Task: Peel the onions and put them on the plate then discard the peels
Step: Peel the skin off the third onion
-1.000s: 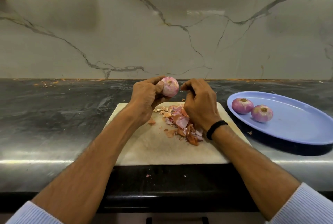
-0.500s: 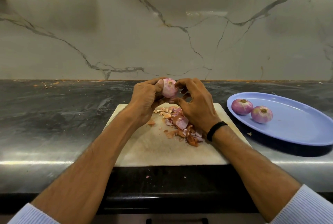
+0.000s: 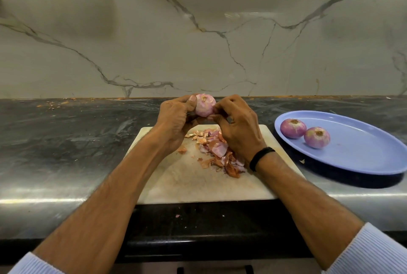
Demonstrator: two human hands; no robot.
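Note:
A pale pink onion (image 3: 205, 104) is held up above the far edge of the white cutting board (image 3: 180, 181). My left hand (image 3: 176, 119) grips it from the left, thumb on top. My right hand (image 3: 237, 126) pinches its right and lower side with the fingertips. Under my hands a heap of orange and pink peels (image 3: 217, 150) lies on the board. To the right stands a blue oval plate (image 3: 363, 154) with two peeled onions (image 3: 293, 128) (image 3: 317, 137) side by side near its left end.
The board and plate rest on a dark, glossy stone counter (image 3: 66, 141) that ends at a marble wall. A few peel scraps (image 3: 177, 215) lie on the black ledge below the board, one (image 3: 302, 161) beside the plate, and crumbs (image 3: 52, 104) sit at the far left.
My right hand came back up from the peel heap to the onion and now pinches its right side. The onion has turned a little in my left hand.

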